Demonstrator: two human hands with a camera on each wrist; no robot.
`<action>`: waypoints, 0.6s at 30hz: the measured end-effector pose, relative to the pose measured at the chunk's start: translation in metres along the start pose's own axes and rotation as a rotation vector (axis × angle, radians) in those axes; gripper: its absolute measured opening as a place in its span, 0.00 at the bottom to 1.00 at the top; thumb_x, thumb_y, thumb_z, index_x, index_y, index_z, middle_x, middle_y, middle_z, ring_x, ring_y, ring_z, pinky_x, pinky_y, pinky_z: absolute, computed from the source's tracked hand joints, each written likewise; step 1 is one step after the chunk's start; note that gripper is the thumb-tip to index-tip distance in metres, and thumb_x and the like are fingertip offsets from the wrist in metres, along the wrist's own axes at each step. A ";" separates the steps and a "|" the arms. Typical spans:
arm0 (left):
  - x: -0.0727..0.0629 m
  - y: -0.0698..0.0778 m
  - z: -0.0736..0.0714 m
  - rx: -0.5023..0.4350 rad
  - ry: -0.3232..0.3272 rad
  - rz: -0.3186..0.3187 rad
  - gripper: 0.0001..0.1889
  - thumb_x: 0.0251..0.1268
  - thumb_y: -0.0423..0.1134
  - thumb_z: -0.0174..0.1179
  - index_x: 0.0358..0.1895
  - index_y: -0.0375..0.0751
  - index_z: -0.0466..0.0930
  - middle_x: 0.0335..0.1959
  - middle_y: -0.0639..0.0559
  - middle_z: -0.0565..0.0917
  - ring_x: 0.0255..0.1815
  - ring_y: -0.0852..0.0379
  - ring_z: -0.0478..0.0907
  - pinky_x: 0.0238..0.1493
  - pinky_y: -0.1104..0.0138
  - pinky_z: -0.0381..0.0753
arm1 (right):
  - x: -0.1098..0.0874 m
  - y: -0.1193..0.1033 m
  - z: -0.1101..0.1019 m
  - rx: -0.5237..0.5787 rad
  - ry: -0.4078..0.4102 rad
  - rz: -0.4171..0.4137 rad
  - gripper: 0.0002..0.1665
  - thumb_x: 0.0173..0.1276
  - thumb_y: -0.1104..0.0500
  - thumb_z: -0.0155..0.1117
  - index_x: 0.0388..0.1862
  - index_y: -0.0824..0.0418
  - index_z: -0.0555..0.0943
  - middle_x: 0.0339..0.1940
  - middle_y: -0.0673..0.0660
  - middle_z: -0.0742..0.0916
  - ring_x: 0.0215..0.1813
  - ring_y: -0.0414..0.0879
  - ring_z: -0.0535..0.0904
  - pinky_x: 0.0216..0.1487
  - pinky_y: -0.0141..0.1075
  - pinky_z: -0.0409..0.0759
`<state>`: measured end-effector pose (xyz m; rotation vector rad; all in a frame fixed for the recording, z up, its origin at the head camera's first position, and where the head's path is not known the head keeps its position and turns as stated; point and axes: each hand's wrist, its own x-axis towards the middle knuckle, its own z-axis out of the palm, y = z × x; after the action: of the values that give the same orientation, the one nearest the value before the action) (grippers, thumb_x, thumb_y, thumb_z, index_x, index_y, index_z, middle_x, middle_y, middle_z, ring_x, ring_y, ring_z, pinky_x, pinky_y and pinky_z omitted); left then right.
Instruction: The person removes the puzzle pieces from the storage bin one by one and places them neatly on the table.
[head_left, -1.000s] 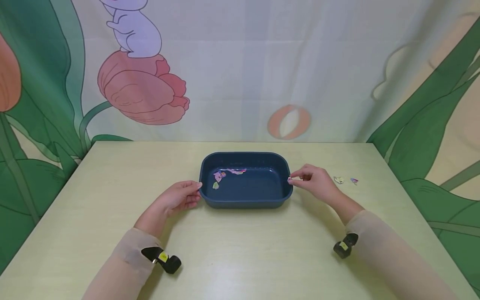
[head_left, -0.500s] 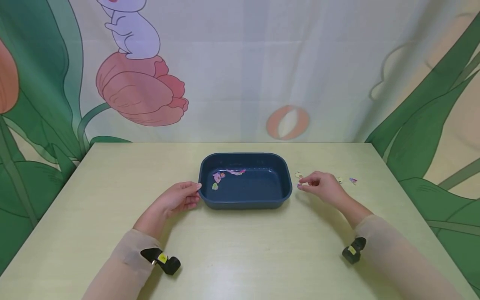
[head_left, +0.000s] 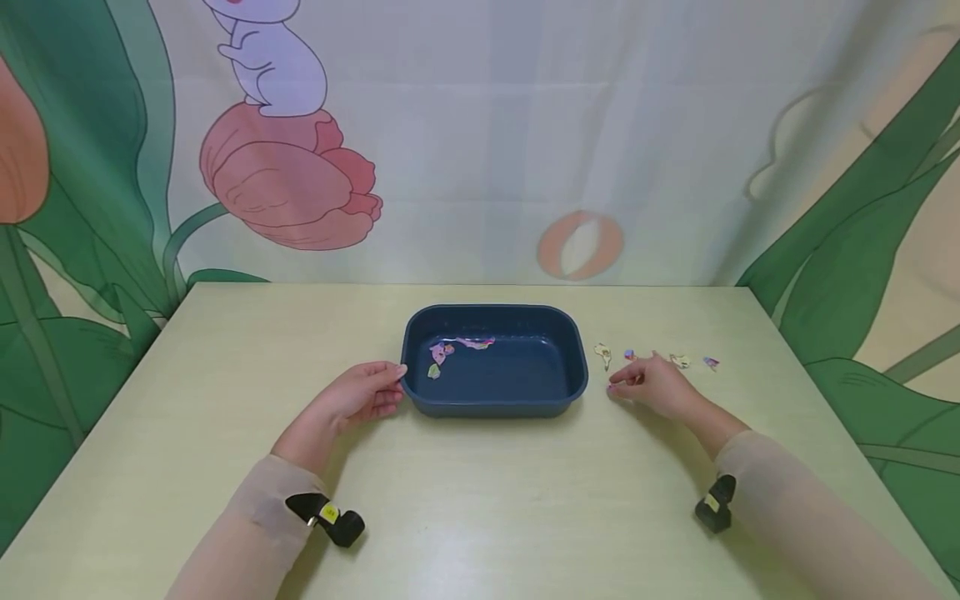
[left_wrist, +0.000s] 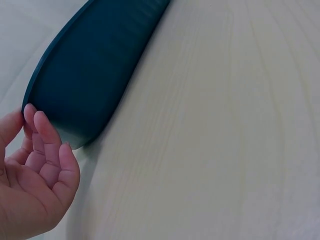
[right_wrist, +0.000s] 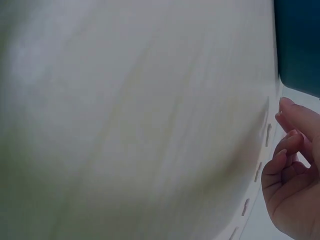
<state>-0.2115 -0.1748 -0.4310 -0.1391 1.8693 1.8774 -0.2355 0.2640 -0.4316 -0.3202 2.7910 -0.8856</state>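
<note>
A: What's furthest left?
B: The rabbit (head_left: 279, 71) on the curtain, printed beyond the tub (head_left: 495, 411) and to its left

A: And nearer us?
B: The left sleeve (head_left: 240, 529) and its camera (head_left: 339, 525), both on the near left of the tub

A: Then the left hand (head_left: 360, 396) – holding anything?
B: Yes, thumb and fingertips pinch the tub's left rim, the lower fingers bent beside its wall

A: Inside the tub?
B: A purple scrap (head_left: 438, 353) and a green scrap (head_left: 433, 372) in its left part, then a pink strip (head_left: 475, 342) by its far wall

A: Where does the tub stand?
B: On the table (head_left: 465, 492), upright

A: Right of it?
B: First a pale scrap (head_left: 603, 357) just beside the tub, then a little purple-pink one (head_left: 630, 355)

A: The right hand (head_left: 660, 390)?
B: Near the tub's right end but apart from it, thumb and fingertips close together – I can't tell whether anything sits between them

A: Beyond?
B: Another pale scrap (head_left: 680, 361), partly behind the hand, and a pink-and-blue scrap (head_left: 711, 363), furthest of that row from the tub

A: Last?
B: The right sleeve (head_left: 802, 517) and its camera (head_left: 715, 505), on the tub's near right
</note>
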 end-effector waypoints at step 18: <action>0.002 -0.001 -0.001 -0.010 -0.001 -0.011 0.12 0.68 0.45 0.54 0.38 0.37 0.73 0.27 0.52 0.78 0.29 0.59 0.76 0.37 0.68 0.78 | 0.002 0.002 0.003 0.009 -0.017 0.017 0.14 0.61 0.57 0.67 0.44 0.62 0.84 0.31 0.51 0.84 0.34 0.48 0.72 0.58 0.50 0.61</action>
<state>-0.2131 -0.1757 -0.4327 -0.1517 1.8550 1.8790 -0.2367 0.2638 -0.4356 -0.3001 2.7695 -0.8870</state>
